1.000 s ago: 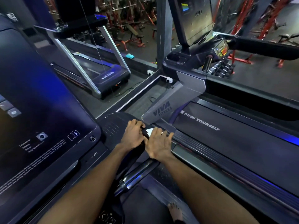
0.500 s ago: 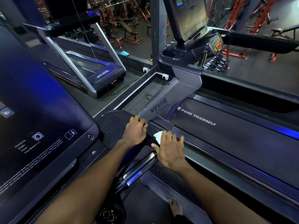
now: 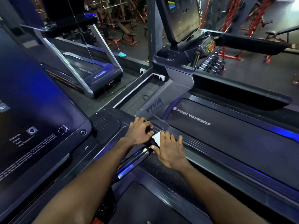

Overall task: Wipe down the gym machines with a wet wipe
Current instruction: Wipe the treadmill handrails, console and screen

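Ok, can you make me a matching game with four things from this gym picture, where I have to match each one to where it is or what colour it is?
Things:
1. wet wipe
2. left hand
3. gym frames
4. small cloth

Clues:
A. red, far off at the back
B. white, under the flat fingers of the right hand
C. teal, lying on the ledge beyond the far treadmill
D. curled around the dark end of the handrail

Pairs: 1-B, 2-D, 3-A, 4-C
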`<state>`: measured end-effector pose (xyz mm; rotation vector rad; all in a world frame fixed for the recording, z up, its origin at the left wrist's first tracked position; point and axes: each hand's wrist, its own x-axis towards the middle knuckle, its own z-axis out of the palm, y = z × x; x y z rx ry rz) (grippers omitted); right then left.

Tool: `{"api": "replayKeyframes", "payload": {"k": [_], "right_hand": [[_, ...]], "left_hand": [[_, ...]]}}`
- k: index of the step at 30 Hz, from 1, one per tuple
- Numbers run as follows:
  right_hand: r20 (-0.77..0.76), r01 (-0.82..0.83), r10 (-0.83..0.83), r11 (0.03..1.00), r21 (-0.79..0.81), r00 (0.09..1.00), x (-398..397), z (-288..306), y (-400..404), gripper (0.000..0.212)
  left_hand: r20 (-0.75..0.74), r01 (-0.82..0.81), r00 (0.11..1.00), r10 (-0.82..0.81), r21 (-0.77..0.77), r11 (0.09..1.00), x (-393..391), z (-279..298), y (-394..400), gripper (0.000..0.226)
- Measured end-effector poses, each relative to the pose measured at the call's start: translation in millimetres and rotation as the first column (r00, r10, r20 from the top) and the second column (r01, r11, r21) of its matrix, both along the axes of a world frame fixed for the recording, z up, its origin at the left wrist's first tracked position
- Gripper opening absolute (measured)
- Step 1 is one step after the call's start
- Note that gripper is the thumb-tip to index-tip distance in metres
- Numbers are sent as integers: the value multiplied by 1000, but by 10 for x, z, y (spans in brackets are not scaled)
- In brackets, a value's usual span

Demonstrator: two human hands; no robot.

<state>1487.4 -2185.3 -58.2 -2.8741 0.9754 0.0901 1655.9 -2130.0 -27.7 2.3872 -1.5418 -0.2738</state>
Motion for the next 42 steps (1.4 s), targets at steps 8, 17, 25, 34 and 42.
{"api": "replayKeyframes", "payload": {"k": [8,17,25,34,42], "right_hand": [[17,258,-265,948,185,964,274,190,83,87],[75,346,-345,938,-7,936,-109,-78,256,76],[78,310,-311,950,15,947,44,-32,288,77],[33,441,-443,896,59,896,0,51,281,76],[92,520,-521,853,32,849,-517,-76,337,81]], "left_hand": [[-85,-14,996,14,6,1000,-11,-31,27,25],[-27,13,1000,-16,-79,997,100,-119,-45,25],[123,126,985,-122,-26,992,-63,-156,-271,22],[2,198,980,-199,-70,978,-74,-235,-357,32],[-162,186,966,-201,-100,977,-103,-277,-401,29]]}}
